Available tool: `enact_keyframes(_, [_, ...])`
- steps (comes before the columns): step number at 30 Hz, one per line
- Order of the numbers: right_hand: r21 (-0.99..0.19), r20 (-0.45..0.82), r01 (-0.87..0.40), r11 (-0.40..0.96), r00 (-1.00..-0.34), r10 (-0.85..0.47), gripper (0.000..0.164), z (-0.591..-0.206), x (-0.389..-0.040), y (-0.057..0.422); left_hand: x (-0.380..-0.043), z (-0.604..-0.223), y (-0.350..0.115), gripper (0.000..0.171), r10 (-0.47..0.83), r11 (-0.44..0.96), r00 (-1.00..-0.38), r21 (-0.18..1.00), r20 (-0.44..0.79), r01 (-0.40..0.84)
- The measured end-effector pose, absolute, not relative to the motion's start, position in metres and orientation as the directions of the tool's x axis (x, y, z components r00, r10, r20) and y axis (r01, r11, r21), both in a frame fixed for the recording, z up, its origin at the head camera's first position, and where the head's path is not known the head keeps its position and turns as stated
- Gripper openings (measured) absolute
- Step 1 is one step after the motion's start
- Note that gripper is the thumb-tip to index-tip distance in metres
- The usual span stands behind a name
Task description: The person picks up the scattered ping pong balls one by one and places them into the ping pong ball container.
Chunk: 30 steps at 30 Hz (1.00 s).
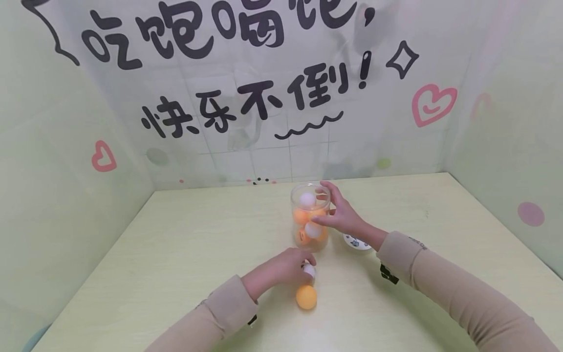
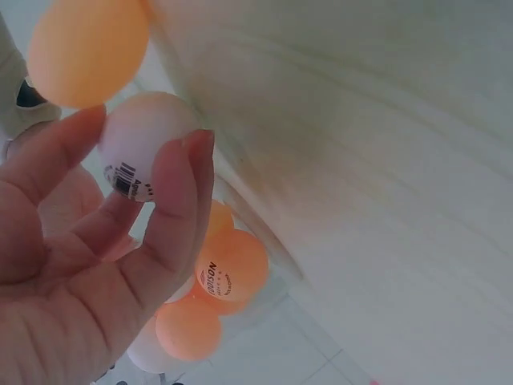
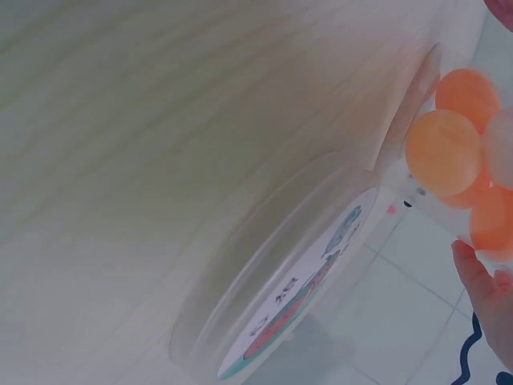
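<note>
In the head view my left hand [image 1: 292, 266] pinches a white ping-pong ball [image 1: 309, 272] low over the table, just in front of a clear jar. Thumb and fingertips hold this ball [image 2: 144, 138] from both sides in the left wrist view, its printed barcode showing. An orange ping-pong ball [image 1: 306, 297] lies on the table close by on the near side. My right hand [image 1: 345, 215] grips the clear jar [image 1: 310, 247] round its right side, the thumb in front. Several orange and white balls [image 1: 313, 230] fill the jar, a white one on top.
A round lid [image 1: 357, 242] with a printed white top lies on the table right of the jar, partly behind my right wrist. The pale wooden table [image 1: 198, 234] is enclosed by a back sheet [image 1: 246, 161] with black lettering and by side sheets.
</note>
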State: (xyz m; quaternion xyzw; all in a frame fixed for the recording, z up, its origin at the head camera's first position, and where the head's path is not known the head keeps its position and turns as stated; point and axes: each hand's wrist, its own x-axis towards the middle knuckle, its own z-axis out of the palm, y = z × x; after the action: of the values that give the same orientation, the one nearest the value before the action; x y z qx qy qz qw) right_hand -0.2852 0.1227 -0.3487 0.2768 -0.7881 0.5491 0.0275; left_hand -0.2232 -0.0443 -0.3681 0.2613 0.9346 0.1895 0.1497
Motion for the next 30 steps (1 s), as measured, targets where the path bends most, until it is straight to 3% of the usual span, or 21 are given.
enact_keyframes(30, [-0.849,0.357,-0.473,0.235,-0.841,-0.406,0.074,-0.349,-0.285,0.122,-0.231,-0.36,-0.059,0.033,0.468,0.792,-0.874,0.501,-0.132,0.348])
